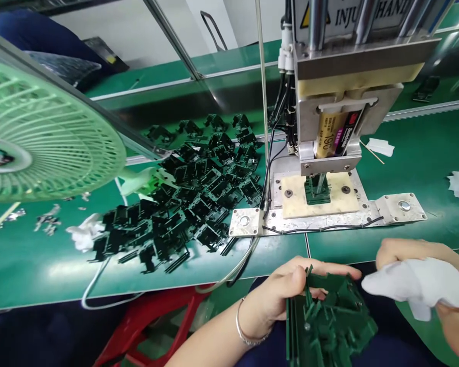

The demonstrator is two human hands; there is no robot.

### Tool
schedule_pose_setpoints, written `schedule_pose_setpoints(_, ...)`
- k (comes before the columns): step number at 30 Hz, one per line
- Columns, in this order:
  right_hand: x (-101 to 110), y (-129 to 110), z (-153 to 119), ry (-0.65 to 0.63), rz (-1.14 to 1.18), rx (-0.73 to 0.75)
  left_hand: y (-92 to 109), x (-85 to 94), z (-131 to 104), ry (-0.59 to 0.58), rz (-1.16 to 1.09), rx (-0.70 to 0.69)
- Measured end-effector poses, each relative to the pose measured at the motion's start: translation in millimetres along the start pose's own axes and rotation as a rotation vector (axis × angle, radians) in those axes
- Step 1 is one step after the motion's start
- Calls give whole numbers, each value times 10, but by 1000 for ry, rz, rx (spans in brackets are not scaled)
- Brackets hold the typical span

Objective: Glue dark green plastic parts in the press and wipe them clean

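Left hand (286,295): grips 1 dark green plastic part (329,321).
Right hand (436,285): clutches white cloth (416,285) beside it.
Left: black pile (183,193) waits on surface (42,270).

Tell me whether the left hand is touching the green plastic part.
Touching. The head view shows the left hand with its fingers wrapped over the top of the green plastic part, gripping it.

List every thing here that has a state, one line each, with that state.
Left hand: closed on a green plastic part.
Right hand: gripping a white cloth, beside the part.
Dispenser cartridge: clamped upright in the machine, over a part seated in the fixture.
Black parts: heaped loose on the table.
Fan: tilted; running or not, cannot tell.
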State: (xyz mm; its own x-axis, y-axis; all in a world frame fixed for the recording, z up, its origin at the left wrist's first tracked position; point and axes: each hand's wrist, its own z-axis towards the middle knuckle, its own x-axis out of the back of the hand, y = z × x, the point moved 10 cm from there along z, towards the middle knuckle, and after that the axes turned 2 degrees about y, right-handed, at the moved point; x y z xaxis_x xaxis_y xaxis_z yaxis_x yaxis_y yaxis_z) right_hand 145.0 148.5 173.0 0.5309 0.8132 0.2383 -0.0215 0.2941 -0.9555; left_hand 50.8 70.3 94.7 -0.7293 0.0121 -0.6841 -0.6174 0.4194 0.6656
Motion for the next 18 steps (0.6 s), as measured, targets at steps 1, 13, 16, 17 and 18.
schedule_pose_setpoints(1, -50, -30, 42, -66, 15, 3, -49, -5, 5, -11, -9, 33)
schedule_pose_setpoints(13, -446, -81, 386, -336, -255, 19, -119, 117, 81, 24, 104, 39)
schedule_pose_setpoints(16, -198, 162, 171, -188, -227, -77, 153, 71, -11, -23, 211, -135)
schedule_pose_setpoints(17, -102, 225, 106, -92, -213, -85, 250, 86, -46, -8, 289, -228)
schedule_pose_setpoints(18, -34, 267, 44, -7, -239, -70, 346, 118, -85, 31, 396, -339)
